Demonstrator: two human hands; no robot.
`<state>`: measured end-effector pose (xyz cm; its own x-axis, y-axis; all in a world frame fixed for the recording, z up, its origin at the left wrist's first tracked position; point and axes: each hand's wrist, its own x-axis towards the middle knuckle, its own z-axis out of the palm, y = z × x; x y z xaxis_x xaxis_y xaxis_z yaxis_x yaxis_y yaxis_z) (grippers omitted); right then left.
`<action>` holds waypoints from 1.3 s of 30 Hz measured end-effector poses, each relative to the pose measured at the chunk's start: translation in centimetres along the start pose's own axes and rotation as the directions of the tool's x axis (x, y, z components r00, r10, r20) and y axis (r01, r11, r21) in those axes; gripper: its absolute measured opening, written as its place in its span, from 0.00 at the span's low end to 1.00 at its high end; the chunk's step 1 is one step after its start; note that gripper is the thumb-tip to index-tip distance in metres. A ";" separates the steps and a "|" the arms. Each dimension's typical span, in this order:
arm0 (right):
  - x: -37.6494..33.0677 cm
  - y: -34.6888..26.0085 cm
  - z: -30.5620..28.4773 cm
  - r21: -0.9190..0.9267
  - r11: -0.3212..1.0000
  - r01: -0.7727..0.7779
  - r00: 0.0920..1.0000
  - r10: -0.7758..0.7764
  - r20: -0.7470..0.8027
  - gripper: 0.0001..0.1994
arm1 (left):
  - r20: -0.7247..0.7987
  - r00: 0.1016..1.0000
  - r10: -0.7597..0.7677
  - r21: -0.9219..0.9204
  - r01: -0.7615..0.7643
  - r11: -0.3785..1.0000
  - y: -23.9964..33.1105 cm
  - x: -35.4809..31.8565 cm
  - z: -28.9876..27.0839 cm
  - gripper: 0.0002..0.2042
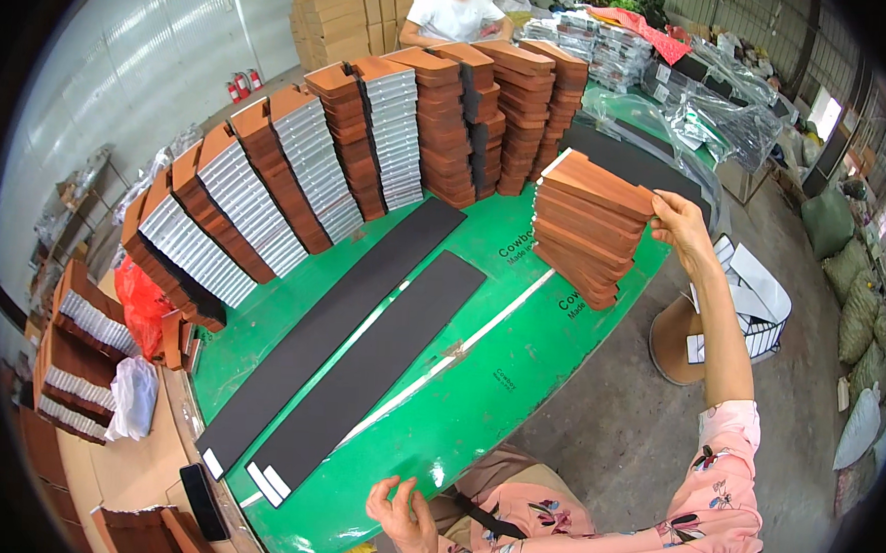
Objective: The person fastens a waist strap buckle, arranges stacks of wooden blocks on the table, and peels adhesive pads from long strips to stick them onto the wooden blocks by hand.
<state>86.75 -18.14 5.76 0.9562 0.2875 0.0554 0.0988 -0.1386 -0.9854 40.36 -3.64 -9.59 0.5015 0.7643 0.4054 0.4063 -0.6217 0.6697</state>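
My right hand reaches out to a stack of brown wood-grain boards on the right end of the green table. Its thumb and fingers pinch the right corner of the top board. My left hand hovers by the table's near edge with its fingers loosely bent and apart, nothing in it. Two long black strips lie side by side across the green tabletop. White labels show at their near ends.
Tall stacks of brown boards, some with silvery edges, curve along the table's far side. A person in white is behind them. A bin with white sheets stands right of the table. A dark phone-like object lies at lower left.
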 end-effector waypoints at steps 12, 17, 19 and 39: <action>1.8 8.4 -3.2 0.086 0.996 -0.001 0.998 0.006 -0.056 0.23 | 0.371 0.929 0.003 -0.302 0.118 0.946 4.8 7.3 4.5 0.14; 2.1 13.2 -3.1 0.223 0.950 -0.217 0.967 0.179 0.180 0.29 | 0.769 0.640 -0.007 -0.524 0.637 0.565 8.0 12.6 12.2 0.21; 1.9 13.4 -3.2 0.213 0.937 -0.276 0.935 0.211 0.285 0.34 | 0.835 0.549 -0.033 -0.473 0.747 0.467 9.7 14.6 15.6 0.24; 2.1 15.7 -0.6 0.194 0.850 -0.489 0.780 0.327 0.534 0.29 | 0.892 0.450 -0.053 -0.431 0.879 0.201 17.4 19.0 29.7 0.45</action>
<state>90.43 -20.28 -9.50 0.6306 0.6850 -0.3648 -0.4372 -0.0748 -0.8962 79.68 -5.02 -8.71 0.8849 0.2241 -0.4083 0.1933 0.6209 0.7597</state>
